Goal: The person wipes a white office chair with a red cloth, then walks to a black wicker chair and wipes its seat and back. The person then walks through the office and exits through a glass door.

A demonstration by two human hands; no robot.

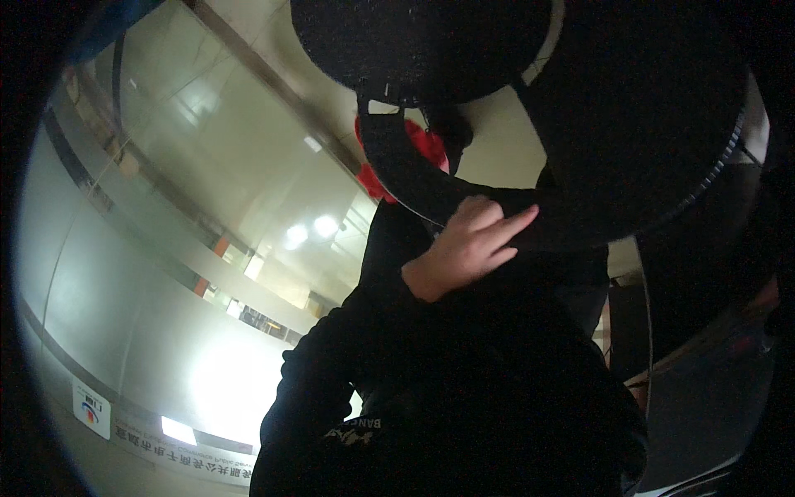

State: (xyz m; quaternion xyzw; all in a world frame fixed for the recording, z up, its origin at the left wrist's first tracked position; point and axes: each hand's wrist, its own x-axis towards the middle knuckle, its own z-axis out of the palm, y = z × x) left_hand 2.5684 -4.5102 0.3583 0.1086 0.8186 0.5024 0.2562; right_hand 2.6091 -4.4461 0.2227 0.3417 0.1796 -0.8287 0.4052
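Observation:
My left hand [468, 246] reaches out of a black sleeve in front of my body. One finger stretches to the right, another sits apart below it, and the rest look curled. Nothing shows between the fingers. Just above the hand, and overlapped by it, runs the lower edge of a large black curved piece [414, 170]; touching or apart, I cannot tell. This piece joins a dark round panel [422, 41] at the top and a broad dark panel [629, 124] with a ridged rim on the right. My right hand does not show.
Left of me stands a large glass wall [166, 248] with reflected lights and a small white sign [91, 410]. Behind the black piece are something red [426, 147], a dark shoe-like shape [451, 137] and pale floor [505, 137]. Dark panels [696, 265] fill the right side.

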